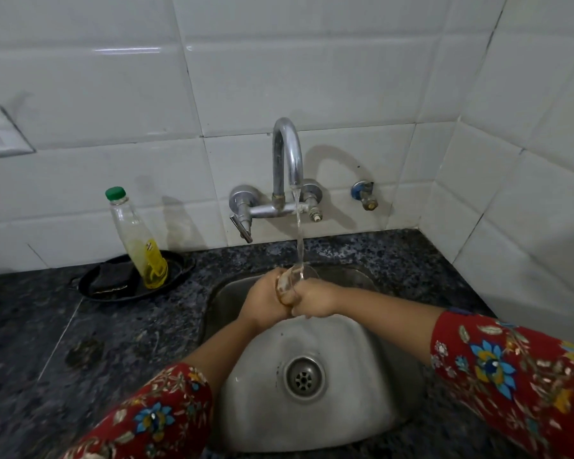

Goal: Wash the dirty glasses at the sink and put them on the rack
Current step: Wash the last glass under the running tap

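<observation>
A clear drinking glass (295,279) is held tilted over the steel sink (362,376), its mouth toward the back wall. Water runs from the curved tap (287,154) straight into the glass rim. My left hand (265,301) grips the glass from the left side. My right hand (315,301) grips its base from the right. Both hands press together around the glass, hiding most of its body. No rack is in view.
A bottle of yellow dish liquid with a green cap (136,240) leans on a black dish (96,289) holding a dark scrub pad (111,276), left of the sink. Dark granite counter (80,359) surrounds the sink. A small blue valve (363,193) sits on the tiled wall.
</observation>
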The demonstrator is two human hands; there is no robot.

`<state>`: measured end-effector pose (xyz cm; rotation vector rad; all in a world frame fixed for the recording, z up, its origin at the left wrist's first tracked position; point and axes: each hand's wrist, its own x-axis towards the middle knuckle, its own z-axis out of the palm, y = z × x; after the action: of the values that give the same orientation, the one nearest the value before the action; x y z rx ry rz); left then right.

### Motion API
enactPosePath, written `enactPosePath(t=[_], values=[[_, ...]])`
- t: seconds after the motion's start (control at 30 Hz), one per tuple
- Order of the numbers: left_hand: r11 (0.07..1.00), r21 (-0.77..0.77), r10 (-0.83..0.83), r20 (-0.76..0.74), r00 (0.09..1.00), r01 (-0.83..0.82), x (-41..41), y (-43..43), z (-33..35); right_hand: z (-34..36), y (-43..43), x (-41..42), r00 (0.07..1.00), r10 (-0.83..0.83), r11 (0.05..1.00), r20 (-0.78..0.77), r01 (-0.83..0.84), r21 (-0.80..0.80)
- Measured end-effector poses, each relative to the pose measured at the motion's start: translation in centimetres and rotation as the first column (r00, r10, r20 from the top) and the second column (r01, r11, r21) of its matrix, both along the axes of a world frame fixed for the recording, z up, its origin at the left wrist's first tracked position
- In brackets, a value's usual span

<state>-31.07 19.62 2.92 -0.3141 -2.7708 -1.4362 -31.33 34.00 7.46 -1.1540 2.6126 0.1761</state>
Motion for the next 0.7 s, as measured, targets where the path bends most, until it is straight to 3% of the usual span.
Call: enactPosePath(t=[0.1,0.2,0.3,0.43,0.5,0.6,0.7], values=[[0.975,0.166,-0.149,0.008,0.989,0.145,0.0,-0.6,0.4,1.5,1.0,-0.5,0.997,0.065,0.996,-0.03,-0.067,-0.061],[0.945,0.141,-0.301,0.025,0.953,0.295,-0.3,-1.4,1.2,3.1,2.5,-0.7,0.985,0.129,0.991,-0.111,-0.131,-0.01],[0.979,0.025,-0.201,0.024,0.979,0.2,-0.4,-0.6,0.9,2.9,2.3,-0.3,0.975,0.17,0.982,-0.144,-0.156,0.107],[0.995,0.102,0.022,0.012,1.0,-0.023,0.7,0.5,0.2,1.9,0.5,0.1,0.997,0.079,0.99,-0.013,-0.077,0.12],[0.988,0.133,-0.08,0.021,0.997,0.076,1.0,0.0,0.3,3.0,1.2,0.2,0.992,0.107,0.989,-0.06,-0.1,0.109],[0.975,-0.021,-0.218,0.077,0.973,0.22,0.3,-0.9,0.2,2.8,2.6,-0.7,0.908,0.324,0.943,-0.263,-0.288,0.167],[0.988,-0.055,-0.138,0.065,0.988,0.142,0.3,-0.1,-0.3,2.0,1.4,0.5,0.99,0.082,0.975,-0.113,-0.057,0.215]])
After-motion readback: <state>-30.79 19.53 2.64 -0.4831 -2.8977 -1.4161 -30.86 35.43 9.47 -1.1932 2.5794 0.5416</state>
